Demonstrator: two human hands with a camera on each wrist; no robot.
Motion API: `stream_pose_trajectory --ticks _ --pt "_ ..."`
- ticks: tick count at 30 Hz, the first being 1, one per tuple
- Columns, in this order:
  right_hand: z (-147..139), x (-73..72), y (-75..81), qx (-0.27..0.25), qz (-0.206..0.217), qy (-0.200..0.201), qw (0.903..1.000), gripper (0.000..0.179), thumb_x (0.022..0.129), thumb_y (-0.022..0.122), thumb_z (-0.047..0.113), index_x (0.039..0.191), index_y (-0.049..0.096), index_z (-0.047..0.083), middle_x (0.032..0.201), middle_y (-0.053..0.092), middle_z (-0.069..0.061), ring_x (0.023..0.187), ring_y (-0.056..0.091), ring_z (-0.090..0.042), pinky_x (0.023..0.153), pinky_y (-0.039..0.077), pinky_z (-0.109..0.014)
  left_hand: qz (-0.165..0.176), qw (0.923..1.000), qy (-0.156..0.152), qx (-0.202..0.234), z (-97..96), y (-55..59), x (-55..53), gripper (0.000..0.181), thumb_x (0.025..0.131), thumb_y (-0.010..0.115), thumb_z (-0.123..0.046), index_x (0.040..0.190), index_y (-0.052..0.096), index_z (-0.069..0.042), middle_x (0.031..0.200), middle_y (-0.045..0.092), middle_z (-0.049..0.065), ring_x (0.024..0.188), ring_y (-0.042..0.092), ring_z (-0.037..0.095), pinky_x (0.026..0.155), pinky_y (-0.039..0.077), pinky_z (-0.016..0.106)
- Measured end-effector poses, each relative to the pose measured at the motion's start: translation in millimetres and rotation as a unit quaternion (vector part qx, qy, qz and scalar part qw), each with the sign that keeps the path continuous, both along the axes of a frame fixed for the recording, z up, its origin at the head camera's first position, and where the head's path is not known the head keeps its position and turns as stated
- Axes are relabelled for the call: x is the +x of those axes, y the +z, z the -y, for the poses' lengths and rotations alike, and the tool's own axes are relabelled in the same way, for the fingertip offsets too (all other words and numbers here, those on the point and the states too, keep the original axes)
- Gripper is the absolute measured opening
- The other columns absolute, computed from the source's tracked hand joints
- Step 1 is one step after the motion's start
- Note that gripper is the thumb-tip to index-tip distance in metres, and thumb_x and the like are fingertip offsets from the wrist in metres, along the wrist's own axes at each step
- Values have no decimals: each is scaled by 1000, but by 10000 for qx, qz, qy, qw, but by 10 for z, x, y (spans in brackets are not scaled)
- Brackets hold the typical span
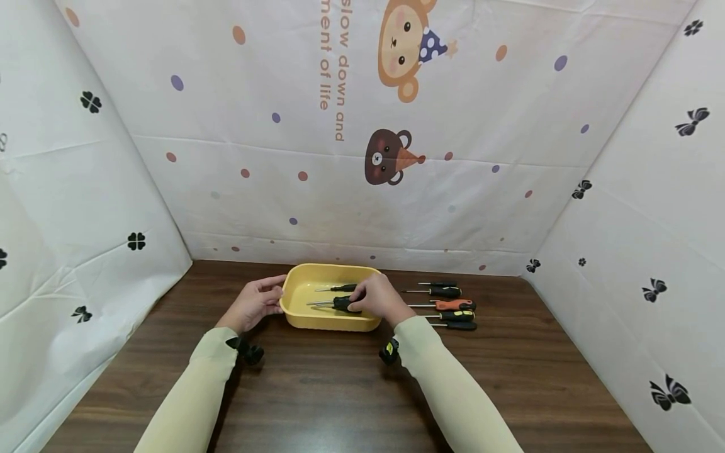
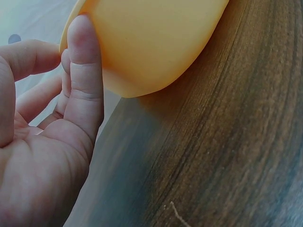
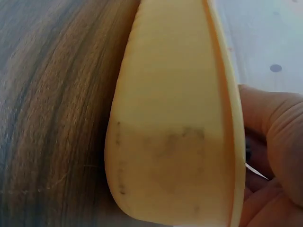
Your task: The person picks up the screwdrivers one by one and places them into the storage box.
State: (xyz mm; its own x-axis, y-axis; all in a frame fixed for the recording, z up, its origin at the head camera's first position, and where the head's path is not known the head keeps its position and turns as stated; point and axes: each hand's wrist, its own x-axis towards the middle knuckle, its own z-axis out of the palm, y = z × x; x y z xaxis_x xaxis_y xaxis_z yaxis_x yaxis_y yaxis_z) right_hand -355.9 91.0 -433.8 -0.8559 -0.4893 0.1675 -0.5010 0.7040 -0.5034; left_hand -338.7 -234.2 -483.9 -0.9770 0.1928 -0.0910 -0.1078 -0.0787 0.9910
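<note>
While the right hand (image 1: 381, 297) pinches a black screwdriver handle (image 1: 343, 304) inside the yellow tray (image 1: 334, 323), the left hand (image 1: 253, 305) rests its loosely extended fingers against the tray's left end, touching the rim without wrapping round it. The relation that matters most is between the held tool and the tray: the handle lies just inside the right half, its shaft points left towards the left hand, and its long axis runs roughly along the tray's length. More than one shaft shows there, so I cannot tell whether the grip takes in a single tool. A slim black screwdriver (image 1: 343, 287) lies nearly parallel, on the far side of the grip.

Outside, on the tabletop (image 1: 328, 390), five more screwdrivers lie in a row to the right of the tray, handles to the right, shafts pointing left. The right hand is much the nearer to them; the orange-handled screwdriver (image 1: 455, 305) is in the middle of the row.

No brand can be read on any handle, and the dark marks on the tray's wall in the right wrist view form no legible letters. Printed sideways on the backdrop (image 1: 317, 195) are "slow down and" and "ment of life", the latter cut off.
</note>
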Motion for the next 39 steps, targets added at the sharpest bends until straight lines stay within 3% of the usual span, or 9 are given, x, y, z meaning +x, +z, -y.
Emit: stream_pose_trajectory --ticks 9,16,25,39 --pt "120 -81 -30 1097 -261 401 9928 9 79 88 16 75 81 17 76 74 10 67 57 -1 71 54 -22 6 10000 26 47 6 -11 8 56 104 54 -3 157 37 -1 99 65 7 70 66 12 69 62 25" --pt "144 -87 -45 1189 -419 506 9907 13 76 89 13 69 78 16 69 71 11 65 56 -3 65 51 -21 10 10000 -6 34 6 -5 6 56 104 53 -3 158 36 -1 99 64 7 72 66 12 70 62 25" --pt "182 -97 -84 1434 -392 232 9886 16 77 88 14 68 77 19 73 71 11 68 58 -7 65 52 -24 -9 10000 -17 -12 6 -3 -1 57 104 54 -4 158 37 -1 101 65 8 72 66 12 71 63 26" --pt "212 -115 -70 1563 -226 -41 9874 22 77 86 12 61 71 18 64 64 10 61 53 -9 55 46 -23 -29 10000 -50 20 14 -12 -1 57 104 54 -4 157 36 0 99 65 6 73 66 11 70 62 25"
